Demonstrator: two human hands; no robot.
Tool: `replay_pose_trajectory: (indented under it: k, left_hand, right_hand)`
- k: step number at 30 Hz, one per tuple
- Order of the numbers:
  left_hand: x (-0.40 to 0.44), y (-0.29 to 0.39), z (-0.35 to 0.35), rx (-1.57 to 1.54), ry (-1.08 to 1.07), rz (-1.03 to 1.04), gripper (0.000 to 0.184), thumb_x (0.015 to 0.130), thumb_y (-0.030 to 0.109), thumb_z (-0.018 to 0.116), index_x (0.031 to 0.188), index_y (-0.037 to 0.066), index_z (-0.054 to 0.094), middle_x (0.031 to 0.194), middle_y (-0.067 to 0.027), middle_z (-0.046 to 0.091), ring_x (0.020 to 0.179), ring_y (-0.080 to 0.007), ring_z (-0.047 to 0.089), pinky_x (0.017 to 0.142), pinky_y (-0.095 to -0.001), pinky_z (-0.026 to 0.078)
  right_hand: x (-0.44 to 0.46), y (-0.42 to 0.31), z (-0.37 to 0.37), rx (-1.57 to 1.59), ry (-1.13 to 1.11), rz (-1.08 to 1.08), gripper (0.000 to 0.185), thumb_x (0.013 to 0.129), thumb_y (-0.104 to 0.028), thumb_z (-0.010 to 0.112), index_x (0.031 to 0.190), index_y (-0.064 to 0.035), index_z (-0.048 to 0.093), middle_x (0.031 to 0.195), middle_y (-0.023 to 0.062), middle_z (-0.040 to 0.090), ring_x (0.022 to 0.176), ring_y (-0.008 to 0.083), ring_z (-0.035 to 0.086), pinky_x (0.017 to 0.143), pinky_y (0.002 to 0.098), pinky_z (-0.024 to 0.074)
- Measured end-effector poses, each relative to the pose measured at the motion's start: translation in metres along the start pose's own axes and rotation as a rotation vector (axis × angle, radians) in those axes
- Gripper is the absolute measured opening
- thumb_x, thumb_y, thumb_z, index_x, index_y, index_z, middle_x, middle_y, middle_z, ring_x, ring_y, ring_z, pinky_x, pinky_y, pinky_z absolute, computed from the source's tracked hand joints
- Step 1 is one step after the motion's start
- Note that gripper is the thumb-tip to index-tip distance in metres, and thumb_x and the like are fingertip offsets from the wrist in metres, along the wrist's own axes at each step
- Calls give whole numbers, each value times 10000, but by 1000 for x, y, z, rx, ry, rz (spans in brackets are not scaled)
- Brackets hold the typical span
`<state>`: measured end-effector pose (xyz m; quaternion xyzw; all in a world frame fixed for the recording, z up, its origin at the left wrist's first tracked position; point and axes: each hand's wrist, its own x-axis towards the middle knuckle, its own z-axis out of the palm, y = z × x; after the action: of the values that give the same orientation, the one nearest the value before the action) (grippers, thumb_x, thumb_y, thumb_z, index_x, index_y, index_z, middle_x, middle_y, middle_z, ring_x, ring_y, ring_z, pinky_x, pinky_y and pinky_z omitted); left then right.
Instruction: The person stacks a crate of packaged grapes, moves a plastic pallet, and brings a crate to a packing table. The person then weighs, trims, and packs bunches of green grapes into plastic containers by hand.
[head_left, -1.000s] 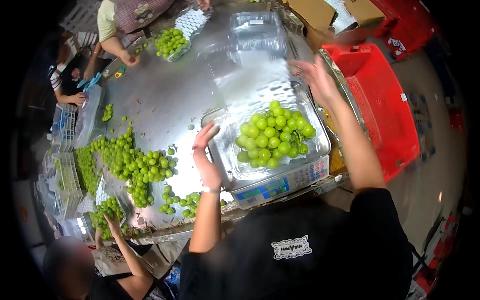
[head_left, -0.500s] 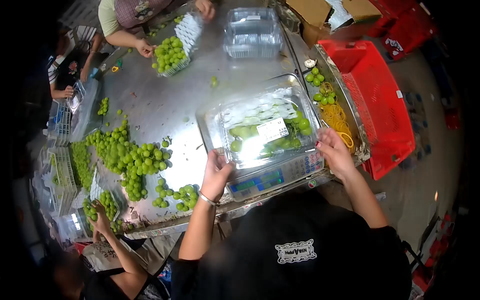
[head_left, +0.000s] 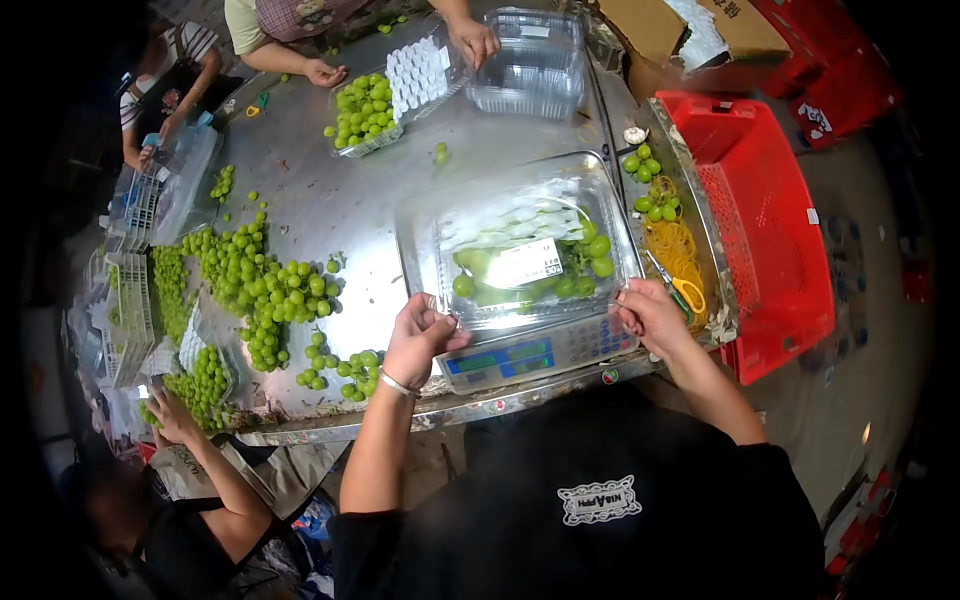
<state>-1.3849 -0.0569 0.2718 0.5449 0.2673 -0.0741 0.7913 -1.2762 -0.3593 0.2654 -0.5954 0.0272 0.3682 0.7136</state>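
Observation:
A clear plastic box [head_left: 470,312] of green grapes [head_left: 583,286], its lid folded over and bearing a white label [head_left: 528,262], sits in the metal tray [head_left: 410,262] of a scale [head_left: 540,357]. White foam netting shows under the lid. My left hand [head_left: 417,340] is closed on the box's near left corner, thumb toward the rim. At the near right corner, my right hand [head_left: 652,316] pinches the edge of the box between thumb and fingers.
Loose grape bunches [head_left: 262,300] lie left on the metal table [head_left: 320,235]. Beyond are an open grape box [head_left: 366,118] and empty clear boxes [head_left: 525,75] near a co-worker's hand [head_left: 474,42]. Scissors [head_left: 688,294] and a red crate [head_left: 765,240] are at right. Other co-workers sit left.
The lid has come down over the grapes since the first frame, and both my hands have moved to the near corners. A co-worker's hand has moved to the empty boxes.

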Motion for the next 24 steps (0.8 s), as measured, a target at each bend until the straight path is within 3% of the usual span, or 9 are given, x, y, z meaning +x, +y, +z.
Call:
replay_pose_trajectory:
  k: [2, 4, 6, 8, 10, 11, 18, 20, 24]
  left_hand:
    - [0, 8, -4, -2, -11, -16, 136, 809, -4, 483, 941, 19, 458, 779, -45, 569, 672, -138, 599, 572, -230, 526]
    - [9, 14, -22, -40, -76, -39, 121, 824, 46, 476, 944, 35, 484, 798, -33, 569, 680, -115, 585, 563, -214, 520]
    - [20, 29, -9, 129, 77, -14, 124, 852, 122, 438, 934, 60, 508, 773, 2, 546, 633, -77, 541, 557, -205, 497]
    - [46, 32, -4, 188, 115, 39, 127, 863, 133, 440, 929, 46, 506, 699, 10, 488, 572, -70, 499, 474, -195, 424]
    - [72, 30, 8, 230, 133, 82, 157, 874, 155, 440, 924, 33, 525, 743, 18, 499, 600, -59, 463, 517, -199, 388]
    - [102, 3, -6, 155, 100, 263, 203, 895, 156, 399, 1012, 35, 512, 866, -10, 578, 728, -94, 551, 608, -235, 459]
    - [98, -13, 11, 102, 73, 216, 216, 910, 165, 380, 1013, 31, 514, 885, -25, 571, 747, -100, 550, 651, -224, 456]
    - [88, 5, 23, 61, 9, 100, 216, 903, 187, 407, 1022, 51, 525, 819, -4, 559, 704, -98, 531, 622, -232, 453]
    - [89, 16, 26, 266, 67, 156, 215, 880, 194, 463, 1006, 41, 546, 789, -5, 560, 673, -90, 528, 589, -198, 436]
  right_hand:
    - [-17, -10, 5, -212, -77, 48, 130, 801, -89, 512, 706, -17, 563, 543, 11, 522, 433, 59, 465, 383, 185, 351]
    - [-42, -35, 2, -397, -497, 22, 91, 787, -62, 541, 765, 17, 581, 672, 90, 601, 513, 109, 558, 441, 210, 438]
    - [-16, -23, -50, -286, -30, -258, 107, 757, -27, 554, 835, 32, 597, 729, 126, 604, 558, 184, 576, 493, 257, 460]
    - [34, -3, -116, -1080, 602, -625, 121, 743, -21, 553, 847, 20, 600, 792, 146, 585, 653, 286, 583, 576, 334, 471]
    - [55, 5, -136, -1547, 635, -388, 77, 714, -20, 557, 774, 12, 592, 822, 168, 550, 739, 353, 556, 654, 397, 454]
    - [62, 4, -137, -1542, 632, -395, 77, 714, -20, 557, 774, 12, 592, 822, 168, 550, 739, 353, 556, 654, 397, 454]
    - [81, 6, -149, -1626, 454, -102, 54, 681, -36, 556, 696, 6, 586, 792, 199, 544, 738, 361, 546, 662, 418, 438]
    - [77, -2, -145, -1570, 462, -309, 65, 692, -56, 545, 716, -20, 594, 798, 178, 555, 727, 342, 563, 636, 426, 454]
    - [74, -16, -156, -1547, 475, -325, 76, 683, -66, 573, 725, -12, 606, 752, 173, 569, 728, 331, 567, 622, 416, 454]
